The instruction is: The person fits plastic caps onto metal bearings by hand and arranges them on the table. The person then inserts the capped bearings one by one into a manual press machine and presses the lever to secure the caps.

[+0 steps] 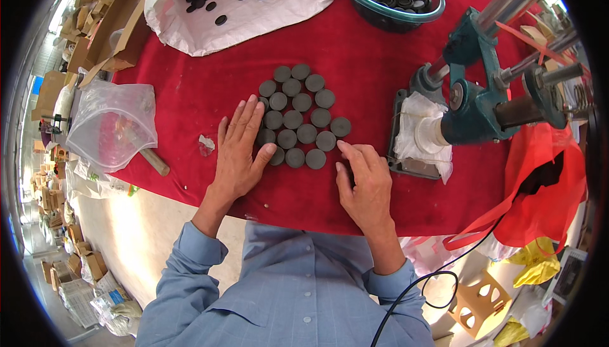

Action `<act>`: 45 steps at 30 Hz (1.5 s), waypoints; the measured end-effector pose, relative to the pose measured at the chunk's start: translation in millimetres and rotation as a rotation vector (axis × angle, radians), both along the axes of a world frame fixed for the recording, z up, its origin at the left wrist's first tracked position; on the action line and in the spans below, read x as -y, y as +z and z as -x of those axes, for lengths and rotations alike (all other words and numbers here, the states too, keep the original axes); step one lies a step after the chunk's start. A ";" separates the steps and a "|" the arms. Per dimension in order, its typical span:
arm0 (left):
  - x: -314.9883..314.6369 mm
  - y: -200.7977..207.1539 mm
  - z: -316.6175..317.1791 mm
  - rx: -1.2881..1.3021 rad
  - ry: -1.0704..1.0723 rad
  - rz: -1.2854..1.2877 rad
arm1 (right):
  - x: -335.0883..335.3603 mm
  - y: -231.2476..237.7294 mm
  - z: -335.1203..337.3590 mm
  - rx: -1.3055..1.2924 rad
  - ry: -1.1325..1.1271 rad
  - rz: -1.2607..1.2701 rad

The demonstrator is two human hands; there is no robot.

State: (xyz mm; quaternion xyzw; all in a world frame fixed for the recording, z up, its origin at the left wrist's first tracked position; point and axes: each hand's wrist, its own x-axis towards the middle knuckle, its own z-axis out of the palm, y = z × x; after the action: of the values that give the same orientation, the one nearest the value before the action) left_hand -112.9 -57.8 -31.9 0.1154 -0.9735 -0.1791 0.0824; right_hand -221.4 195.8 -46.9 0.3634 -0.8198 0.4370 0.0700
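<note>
A loose cluster of round, dark grey discs (292, 119) lies flat on the red cloth in front of me, most of them close together or touching. My left hand (238, 147) rests along the cluster's left side, fingers stretched forward and thumb spread beside the nearest discs. On the other side is my right hand (366, 185), its index fingertip close to the right-hand disc (325, 141); whether it touches cannot be told. Its thumb stands apart from the index finger, the other fingers are slightly bent, and no disc shows in it.
Black discs fill a clear blue-rimmed bowl (393, 20) and spill inside a white sack (247, 25) at the back. A green hand press (472, 87) stands on the right, with a red bag (545, 182) beside it. At left, a plastic bag (114, 118) lies by a rod-shaped handle (155, 162).
</note>
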 end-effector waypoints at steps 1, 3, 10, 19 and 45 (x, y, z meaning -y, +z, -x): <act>-1.2 3.5 1.2 0.004 -0.003 0.055 | -1.0 1.3 -1.1 0.004 0.003 -0.003; -3.9 10.8 5.4 0.012 -0.014 0.106 | 0.0 1.5 -2.3 0.007 -0.003 -0.003; -7.8 14.3 23.2 0.011 -0.077 0.101 | -1.0 0.6 -0.5 0.015 0.010 -0.021; -9.0 30.1 36.7 0.009 -0.146 0.352 | -1.7 3.5 1.0 0.016 0.006 -0.038; 13.8 26.6 85.6 -0.169 -0.234 0.072 | -0.9 -0.5 0.3 -0.005 0.017 0.012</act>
State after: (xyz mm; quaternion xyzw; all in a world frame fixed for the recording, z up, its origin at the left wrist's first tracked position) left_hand -198.5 -71.6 -5.3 -0.0176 -0.9757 -0.1617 0.1469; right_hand -221.8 196.8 -47.4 0.3709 -0.8138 0.4418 0.0706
